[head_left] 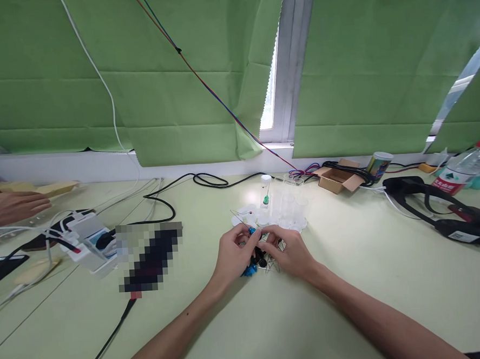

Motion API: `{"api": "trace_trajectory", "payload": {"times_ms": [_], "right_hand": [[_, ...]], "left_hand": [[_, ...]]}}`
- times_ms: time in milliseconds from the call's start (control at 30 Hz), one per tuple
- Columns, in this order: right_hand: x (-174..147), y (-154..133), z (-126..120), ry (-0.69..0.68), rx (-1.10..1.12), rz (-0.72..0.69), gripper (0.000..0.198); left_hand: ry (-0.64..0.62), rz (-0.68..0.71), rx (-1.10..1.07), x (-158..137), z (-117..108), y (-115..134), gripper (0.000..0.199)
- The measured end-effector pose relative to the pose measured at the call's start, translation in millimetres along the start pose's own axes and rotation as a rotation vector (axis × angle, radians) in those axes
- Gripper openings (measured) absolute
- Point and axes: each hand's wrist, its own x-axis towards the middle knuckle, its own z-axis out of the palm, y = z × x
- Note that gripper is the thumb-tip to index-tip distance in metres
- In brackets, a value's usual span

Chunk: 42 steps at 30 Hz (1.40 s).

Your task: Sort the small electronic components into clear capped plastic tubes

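My left hand pinches a small blue electronic component between thumb and fingertips, and a thin wire lead sticks out to the upper left. Close against it, my right hand has its thumb and forefinger pressed together; what they hold is hidden. Under and between both hands lies a pile of loose components, some black, some blue, with bare metal leads. Just behind stand several clear plastic tubes and round white lids. A green component with a long lead shows among them.
A power strip with cables and a pixelated dark object lie left. Another person's hand rests far left. At right are a cardboard box, a can, a black headset and a bottle.
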Motion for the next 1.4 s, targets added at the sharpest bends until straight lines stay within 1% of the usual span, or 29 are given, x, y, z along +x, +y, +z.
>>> {"api": "trace_trajectory", "payload": {"times_ms": [200, 367, 467, 567, 667, 767, 933, 1100, 1400], "right_hand": [[-1, -2, -1, 0.019, 0.028, -0.012, 0.021], [1, -6, -3, 0.091, 0.042, -0.011, 0.017], [1, -7, -3, 0.12, 0.038, -0.017, 0.017], [1, -7, -4, 0.134, 0.044, -0.022, 0.018], [1, -7, -4, 0.14, 0.053, -0.021, 0.017], [1, -7, -4, 0.163, 0.056, -0.042, 0.014], [-1, -7, -3, 0.178, 0.056, -0.084, 0.009], [0, -8, -2, 0.2, 0.047, -0.11, 0.013], [1, -9, -4, 0.268, 0.013, -0.131, 0.014]], "left_hand": [[0.03, -0.009, -0.013, 0, 0, 7, 0.033], [0.015, -0.001, 0.029, 1, 0, 2, 0.033], [-0.017, -0.009, 0.052, 1, 0, -1, 0.033], [-0.081, -0.043, 0.068, -1, 1, -2, 0.035], [-0.128, -0.045, 0.116, -3, 3, -1, 0.035], [-0.147, -0.004, 0.19, -4, 3, 0, 0.033], [-0.141, 0.115, 0.293, -5, 3, -1, 0.027], [-0.142, 0.125, 0.319, -4, 3, -2, 0.022], [-0.082, 0.16, 0.315, -3, 3, -3, 0.023]]}}
